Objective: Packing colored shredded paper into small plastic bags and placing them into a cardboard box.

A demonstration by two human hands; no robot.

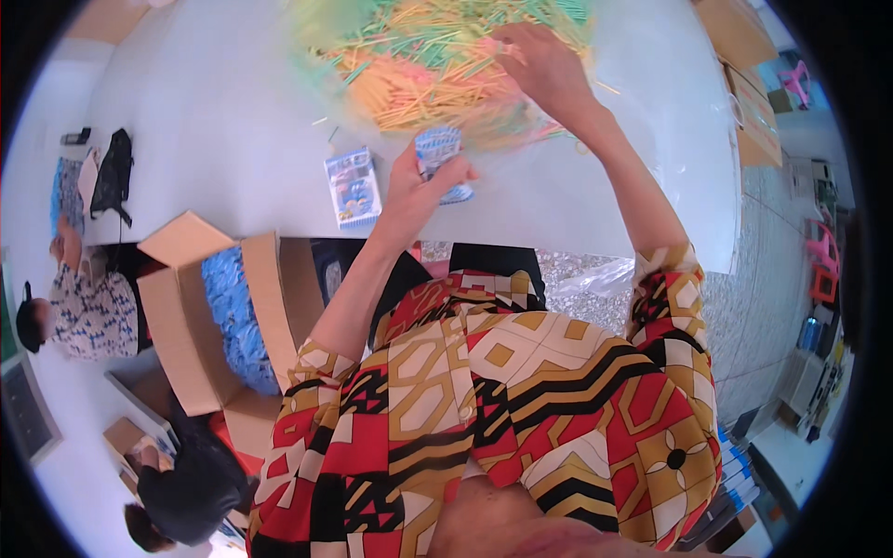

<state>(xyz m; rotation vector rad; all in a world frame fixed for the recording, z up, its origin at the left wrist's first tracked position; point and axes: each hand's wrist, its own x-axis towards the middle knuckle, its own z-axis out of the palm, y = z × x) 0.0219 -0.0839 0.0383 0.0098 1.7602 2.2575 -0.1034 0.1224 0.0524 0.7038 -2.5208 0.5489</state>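
My left hand (409,195) is closed round a small blue-and-white packet (437,147), held upright just above the near side of the white table. Beside it, to the left, a blue-and-white printed box (353,191) lies on the tabletop. Farther out, a wide heap of thin coloured sticks (419,88) in orange, yellow, green and pink is spread out, with hazy clear plastic around its edges. My right hand (549,74) reaches over the right part of this heap, fingers bent and apart, with nothing visible in them.
An open cardboard box (181,321) with blue packets (237,316) stands at the table's near left edge. A black bag (113,177) lies at the far left, near a seated person (93,307). Another person (191,484) is lower left. Cartons (752,112) stand along the right.
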